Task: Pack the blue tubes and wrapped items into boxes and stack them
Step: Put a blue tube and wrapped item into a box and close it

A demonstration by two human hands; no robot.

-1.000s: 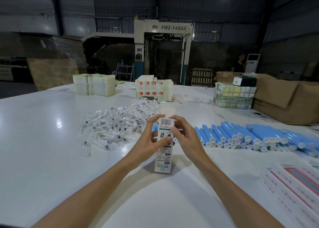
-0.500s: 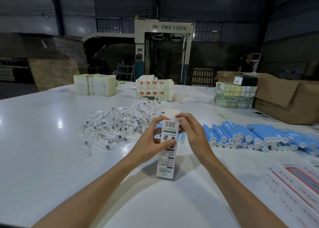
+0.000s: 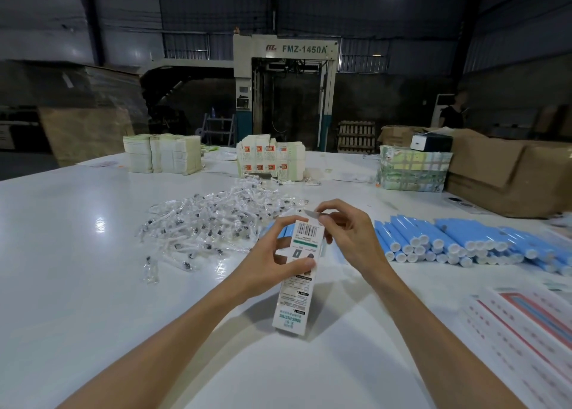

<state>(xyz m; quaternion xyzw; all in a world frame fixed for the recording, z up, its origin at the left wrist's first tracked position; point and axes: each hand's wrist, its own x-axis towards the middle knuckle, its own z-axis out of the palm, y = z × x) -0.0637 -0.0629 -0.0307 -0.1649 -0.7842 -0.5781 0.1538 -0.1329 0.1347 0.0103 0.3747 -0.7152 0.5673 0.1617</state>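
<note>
A tall white box (image 3: 295,297) with a barcode and teal print stands on the white table (image 3: 77,284), leaning slightly right. My left hand (image 3: 272,263) grips its upper half from the left. My right hand (image 3: 346,238) is at the box's top, fingertips pinching the top flap. Blue tubes (image 3: 448,244) with white caps lie in a row to the right, some behind the box. A heap of clear wrapped items (image 3: 210,226) lies to the left, beyond my left hand.
Stacks of flat cartons (image 3: 161,153) and printed boxes (image 3: 269,160) stand at the far side. A taped bundle (image 3: 411,173) and brown cardboard boxes (image 3: 507,176) sit far right. Printed sheets (image 3: 526,331) lie at the near right. A person (image 3: 453,111) stands in the background.
The box has tilted and shifted slightly right. My right hand has moved from the box's side to its top flap and is folding it down.
</note>
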